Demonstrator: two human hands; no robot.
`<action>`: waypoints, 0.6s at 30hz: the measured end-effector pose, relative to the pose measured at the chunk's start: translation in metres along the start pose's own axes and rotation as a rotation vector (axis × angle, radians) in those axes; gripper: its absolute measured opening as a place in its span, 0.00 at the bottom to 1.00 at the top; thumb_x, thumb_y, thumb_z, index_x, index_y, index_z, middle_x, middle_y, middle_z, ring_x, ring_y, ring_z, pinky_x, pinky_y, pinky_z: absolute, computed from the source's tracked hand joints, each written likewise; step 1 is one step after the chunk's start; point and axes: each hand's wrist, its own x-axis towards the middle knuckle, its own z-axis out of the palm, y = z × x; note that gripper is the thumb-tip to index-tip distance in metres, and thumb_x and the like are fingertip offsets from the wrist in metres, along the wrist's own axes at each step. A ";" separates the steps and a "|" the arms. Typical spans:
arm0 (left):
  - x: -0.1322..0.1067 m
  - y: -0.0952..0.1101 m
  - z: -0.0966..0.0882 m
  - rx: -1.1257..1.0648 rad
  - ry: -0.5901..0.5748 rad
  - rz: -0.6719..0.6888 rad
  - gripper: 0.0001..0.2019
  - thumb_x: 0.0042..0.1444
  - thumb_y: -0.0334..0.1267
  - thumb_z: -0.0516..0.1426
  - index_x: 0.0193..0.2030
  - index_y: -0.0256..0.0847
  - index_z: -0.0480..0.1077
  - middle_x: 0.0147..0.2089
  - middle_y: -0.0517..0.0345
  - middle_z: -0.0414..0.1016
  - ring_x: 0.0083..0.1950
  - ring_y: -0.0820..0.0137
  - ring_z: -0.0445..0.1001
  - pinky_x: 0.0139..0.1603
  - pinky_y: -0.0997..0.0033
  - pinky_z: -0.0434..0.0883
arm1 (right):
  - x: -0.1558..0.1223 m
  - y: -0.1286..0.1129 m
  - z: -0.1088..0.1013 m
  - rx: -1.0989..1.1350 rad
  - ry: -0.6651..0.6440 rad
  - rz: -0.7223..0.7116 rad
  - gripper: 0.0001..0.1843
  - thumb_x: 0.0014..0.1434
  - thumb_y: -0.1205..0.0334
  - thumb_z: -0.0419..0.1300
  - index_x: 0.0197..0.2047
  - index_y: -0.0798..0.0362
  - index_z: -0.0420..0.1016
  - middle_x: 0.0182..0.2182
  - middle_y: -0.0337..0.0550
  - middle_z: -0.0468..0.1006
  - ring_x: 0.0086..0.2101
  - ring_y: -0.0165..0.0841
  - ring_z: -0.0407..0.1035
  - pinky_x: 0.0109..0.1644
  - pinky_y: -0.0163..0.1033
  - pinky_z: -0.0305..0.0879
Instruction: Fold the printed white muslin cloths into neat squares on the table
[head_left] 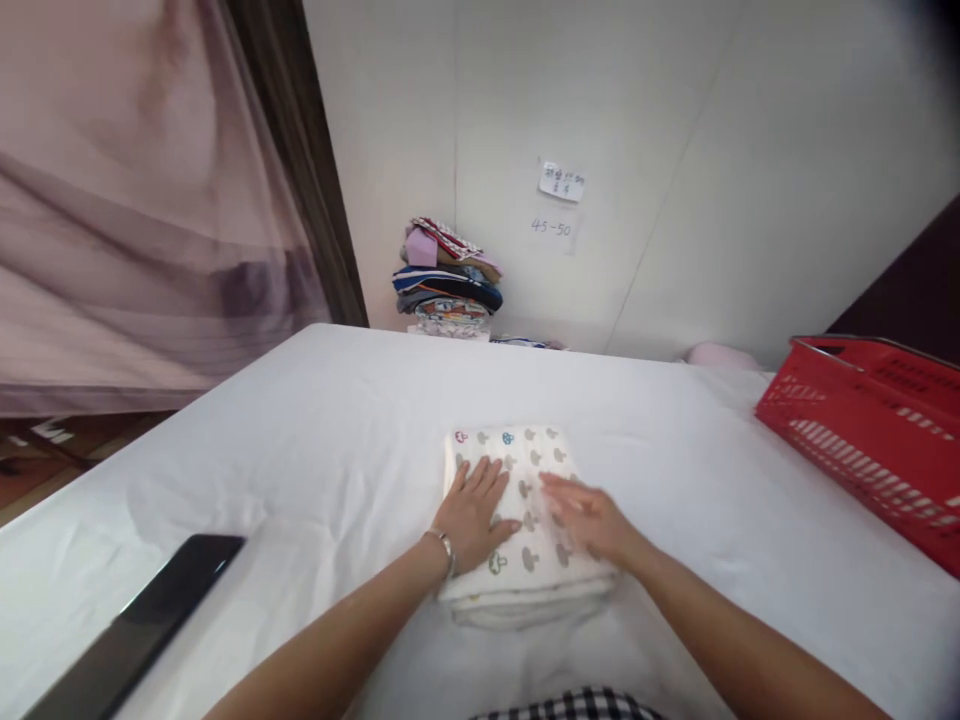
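A folded white cloth (525,450) printed with small mushrooms lies on the white-covered table (315,420) in front of me. My left hand (474,512) rests flat on its left half, fingers stretched out, a bracelet on the wrist. My right hand (585,518) lies flat on the cloth's right half, fingers extended and slightly blurred. Neither hand grips anything.
A red plastic basket (862,430) stands at the table's right edge. A black phone-like slab (142,630) lies at the near left. A stack of folded clothes (448,280) sits beyond the far edge by the wall. A pink curtain (135,200) hangs at the left.
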 end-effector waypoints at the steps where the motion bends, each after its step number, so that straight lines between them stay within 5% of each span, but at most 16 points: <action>1: -0.002 -0.002 0.003 0.022 -0.010 0.006 0.33 0.56 0.58 0.42 0.63 0.40 0.54 0.67 0.50 0.48 0.67 0.58 0.43 0.65 0.49 0.41 | 0.008 0.002 -0.013 0.138 0.149 0.062 0.22 0.54 0.48 0.56 0.48 0.50 0.73 0.54 0.47 0.68 0.55 0.41 0.59 0.59 0.49 0.52; 3: -0.002 -0.009 0.004 0.058 -0.013 0.014 0.33 0.57 0.58 0.41 0.63 0.40 0.53 0.67 0.51 0.47 0.68 0.59 0.42 0.65 0.49 0.41 | 0.027 0.008 -0.039 0.357 0.370 0.162 0.17 0.53 0.52 0.58 0.42 0.53 0.74 0.49 0.49 0.72 0.50 0.40 0.65 0.55 0.46 0.59; 5: 0.001 -0.012 -0.001 0.081 -0.036 0.018 0.33 0.57 0.58 0.42 0.63 0.39 0.53 0.67 0.49 0.48 0.67 0.58 0.44 0.65 0.48 0.43 | 0.046 0.018 -0.060 0.518 0.400 0.326 0.14 0.54 0.55 0.59 0.41 0.54 0.71 0.46 0.51 0.73 0.43 0.37 0.70 0.48 0.42 0.65; 9: 0.001 0.010 -0.016 0.117 -0.029 0.054 0.33 0.56 0.58 0.43 0.63 0.40 0.54 0.66 0.47 0.50 0.67 0.56 0.45 0.63 0.45 0.45 | 0.078 0.037 -0.074 0.658 0.203 0.588 0.12 0.60 0.56 0.51 0.42 0.56 0.64 0.33 0.48 0.75 0.29 0.31 0.71 0.36 0.38 0.68; 14: -0.017 0.050 -0.009 0.117 -0.131 0.244 0.35 0.55 0.60 0.44 0.66 0.46 0.45 0.68 0.50 0.45 0.68 0.57 0.42 0.64 0.45 0.44 | 0.106 0.043 -0.067 0.683 0.090 0.577 0.12 0.60 0.56 0.51 0.38 0.57 0.66 0.24 0.43 0.73 0.22 0.29 0.68 0.29 0.34 0.67; 18: -0.024 0.055 -0.001 0.102 -0.197 0.237 0.36 0.54 0.61 0.44 0.67 0.48 0.41 0.69 0.51 0.40 0.68 0.55 0.39 0.64 0.43 0.42 | 0.117 0.043 -0.065 0.664 0.033 0.591 0.12 0.59 0.56 0.53 0.37 0.57 0.67 0.21 0.42 0.72 0.21 0.30 0.67 0.27 0.35 0.66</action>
